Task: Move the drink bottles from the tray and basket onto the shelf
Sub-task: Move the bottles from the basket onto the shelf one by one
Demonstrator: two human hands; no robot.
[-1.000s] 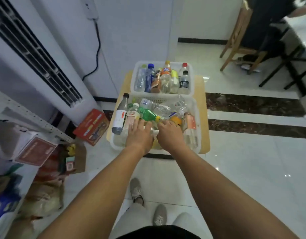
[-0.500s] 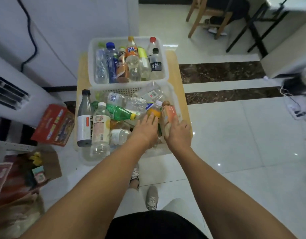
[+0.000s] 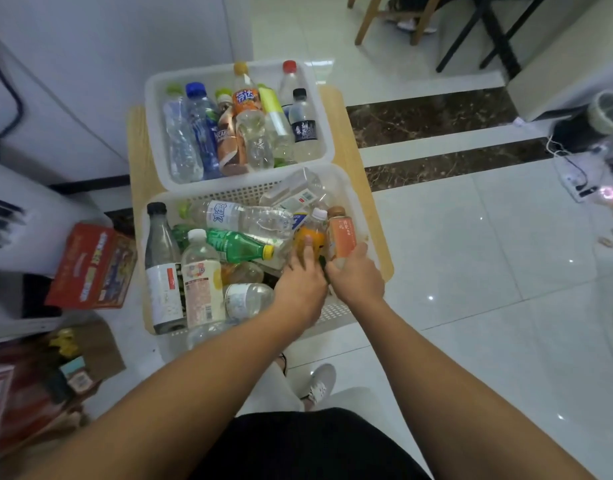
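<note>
Far tray: orange soda bottle with the Chinese logo "芬达" on its label; beside it a brown coffee bottle, white letters "SCAFE", the start hidden; near basket: clear bottle lying flat, large blue characters ending in "水"; peach-label bottle, vertical characters too small to read.

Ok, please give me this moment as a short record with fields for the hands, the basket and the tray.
left hand: holds the orange bottle in the basket
right hand: grips the peach bottle, brown cap, next to the orange one
basket: near side, bottles mostly lying in a heap
tray: far side, bottles leaning side by side
table: wooden, bears both basket and tray
</note>
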